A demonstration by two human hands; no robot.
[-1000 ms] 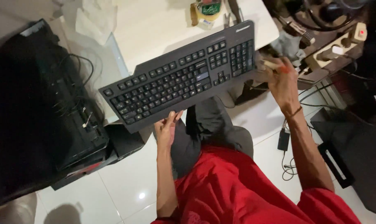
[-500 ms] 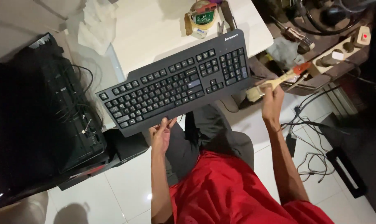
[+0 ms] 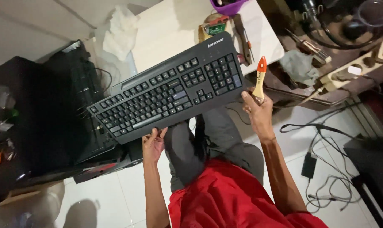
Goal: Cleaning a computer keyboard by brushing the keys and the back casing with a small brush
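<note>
Black plastic: a full-size keyboard is held tilted above the lap, in front of the white surface, its upper right corner lying over the edge of that surface.
Left grip: the left hand is closed on the keyboard's lower edge, fingers curled up over the rim near the space bar.
Right grip: the right hand is pressed together around the wooden handle of a brush, whose orange tip points upward; the thumb touches the keyboard's right edge.
Brush position: just beside the number pad, upright.
Surface contents: a crumpled white cloth lies at the left, a purple cup at the far edge.
Left side: a black open computer case rests on the floor.
Right side: a power strip and loose cables are seen.
</note>
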